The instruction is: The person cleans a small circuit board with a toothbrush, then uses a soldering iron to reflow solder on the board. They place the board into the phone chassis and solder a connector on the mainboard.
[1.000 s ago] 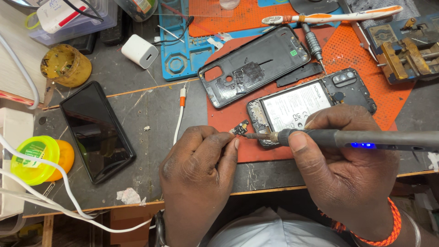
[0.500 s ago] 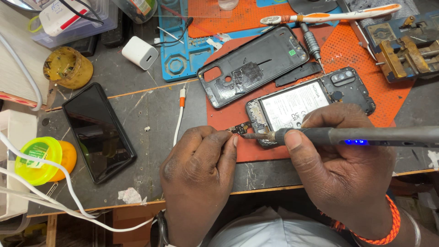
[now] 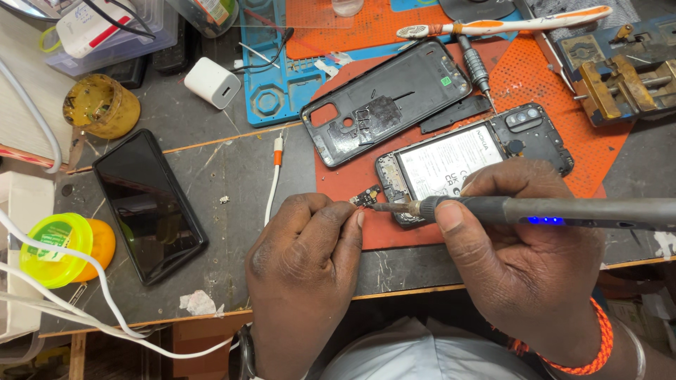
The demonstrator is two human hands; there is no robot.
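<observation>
Low in the middle of the frame, the person's left hand (image 3: 306, 257) rests on the grey workbench (image 3: 232, 169), fingers curled in tight and pinching a tiny dark circuit board with gold contacts (image 3: 365, 196) at the fingertips. The little board sits just left of the bottom end of an opened black smartphone with its white-labelled battery exposed (image 3: 473, 160), which lies at a slant on an orange-red rubber work mat (image 3: 563, 91) right of centre.

The right hand (image 3: 517, 250), lower right, is closed firmly around a long grey soldering iron with small blue lights on its handle (image 3: 556, 211). The thumb presses along the near side of the barrel, and the metal tip points left, meeting the small board where the left fingers hold it. A braided orange bracelet (image 3: 588, 345) circles that wrist.

Above the open phone, towards upper centre, a black plastic phone back cover (image 3: 386, 98) lies inside up on the same mat, with a slim dark-handled screwdriver (image 3: 475, 67) beside it. A white and orange toothbrush (image 3: 503, 22) lies along the top edge. At left, a second black smartphone with a dark glossy screen (image 3: 148, 204) lies face up; a round yellow-green lidded tub (image 3: 60, 250) sits near the left edge, a small white cube charger (image 3: 212, 82) sits upper left, and a white cable (image 3: 105, 309) loops across the lower left.
</observation>
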